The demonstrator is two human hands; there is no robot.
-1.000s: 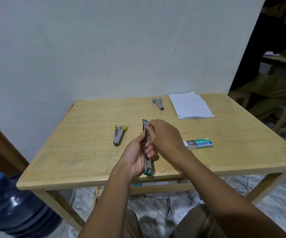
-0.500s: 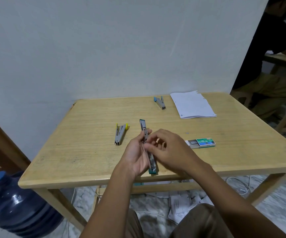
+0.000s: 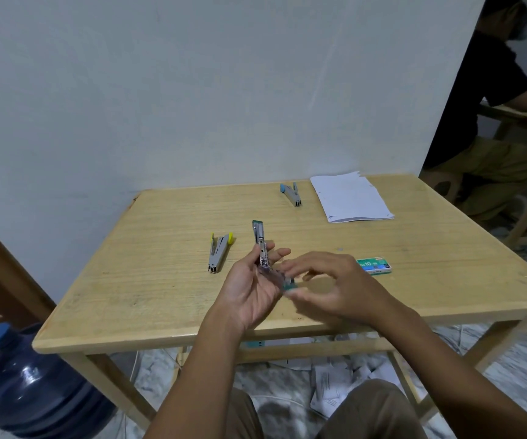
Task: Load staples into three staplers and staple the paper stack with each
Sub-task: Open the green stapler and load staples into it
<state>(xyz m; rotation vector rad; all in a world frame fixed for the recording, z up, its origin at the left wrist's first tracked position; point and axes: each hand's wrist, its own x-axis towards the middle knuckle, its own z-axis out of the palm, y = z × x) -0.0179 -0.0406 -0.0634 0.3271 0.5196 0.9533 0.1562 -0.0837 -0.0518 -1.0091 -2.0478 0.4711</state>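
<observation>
Our left hand point(image 3: 249, 291) grips the opened green stapler point(image 3: 259, 239), its length pointing away toward the wall point(image 3: 192, 90); our right hand point(image 3: 338, 280) blurs at its near end, grip unclear.

The only print you can read is on the green staple box point(image 3: 374, 265), which lies near the right side of the worktop point(image 3: 160, 280). White characters on its blue band read "10-1M". The smaller print around them is too blurred to read. The loose papers point(image 3: 328, 388) on the floor under the worktop carry printed lines, too small to make out.
</observation>
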